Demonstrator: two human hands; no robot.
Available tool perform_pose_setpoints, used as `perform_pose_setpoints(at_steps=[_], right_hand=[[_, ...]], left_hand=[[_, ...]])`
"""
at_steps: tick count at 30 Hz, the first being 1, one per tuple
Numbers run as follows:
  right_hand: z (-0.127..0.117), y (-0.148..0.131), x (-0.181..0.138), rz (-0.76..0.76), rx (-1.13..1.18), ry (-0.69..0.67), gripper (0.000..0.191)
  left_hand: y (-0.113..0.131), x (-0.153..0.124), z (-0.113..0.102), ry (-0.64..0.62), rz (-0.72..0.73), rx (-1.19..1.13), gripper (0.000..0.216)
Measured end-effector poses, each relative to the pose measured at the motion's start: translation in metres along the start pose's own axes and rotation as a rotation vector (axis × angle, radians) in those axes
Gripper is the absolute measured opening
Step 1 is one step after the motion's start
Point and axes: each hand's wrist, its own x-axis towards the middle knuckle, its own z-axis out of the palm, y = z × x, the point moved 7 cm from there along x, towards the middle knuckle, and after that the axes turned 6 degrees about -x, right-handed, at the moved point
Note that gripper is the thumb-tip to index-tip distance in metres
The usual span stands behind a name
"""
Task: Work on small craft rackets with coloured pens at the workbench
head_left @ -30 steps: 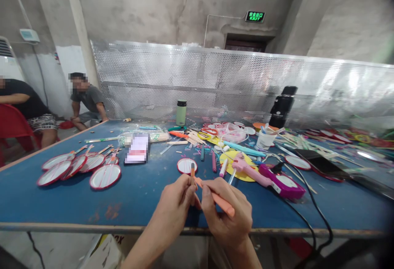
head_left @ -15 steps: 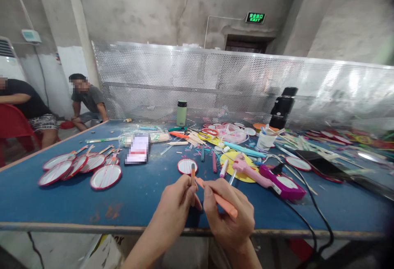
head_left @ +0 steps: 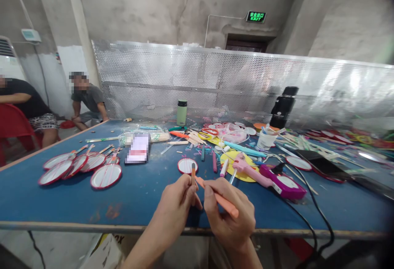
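The blue counter [head_left: 61, 203] fills the frame's lower half, its matte top strewn with craft bits. Low centre, the right hand [head_left: 229, 215] pinches a flat orange stick [head_left: 220, 199] slantwise, meeting the short upright orange stick [head_left: 193, 172] pinched by the left hand [head_left: 177, 203], seemingly for joining.

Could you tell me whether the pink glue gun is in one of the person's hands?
No, the pink glue gun lies on the blue table beyond the right hand, which holds an orange stick.
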Motion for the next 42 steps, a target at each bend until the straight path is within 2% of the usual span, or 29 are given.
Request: perform_pose_setpoints(at_steps=[12, 17, 21, 27, 32, 39, 42], right_hand=[[0.0033, -0.001, 0.002, -0.014, -0.011, -0.04, 0.013], [0.0009, 0.0001, 0.001, -0.012, -0.005, 0.001, 0.012], [0.0041, 0.0006, 0.0004, -0.017, -0.003, -0.044, 0.012], [-0.0001, 0.0005, 0.0008, -0.013, -0.023, 0.026, 0.013], [0.0028, 0.0011, 0.0002, -0.01, -0.023, -0.022, 0.012], [0.001, 0.0015, 0.0002, -0.004, -0.004, 0.01, 0.012], [0.0034, 0.0012, 0.0008, -0.008, 0.009, -0.03, 0.012]], left_hand=[[0.0, -0.0015, -0.0005, 0.003, 0.028, 0.008, 0.023], [0.001, -0.0018, -0.0001, -0.004, 0.014, 0.001, 0.022], [0.0012, -0.0006, -0.0006, 0.003, 0.023, 0.009, 0.022], [-0.0023, -0.0002, -0.0003, -0.009, 0.021, 0.015, 0.024], [0.0004, -0.0005, -0.0005, 0.002, 0.028, 0.034, 0.023], [-0.0004, -0.0002, -0.0004, -0.001, 0.016, 0.012, 0.023], [0.0001, -0.0003, -0.0004, 0.003, 0.023, 0.016, 0.023]])
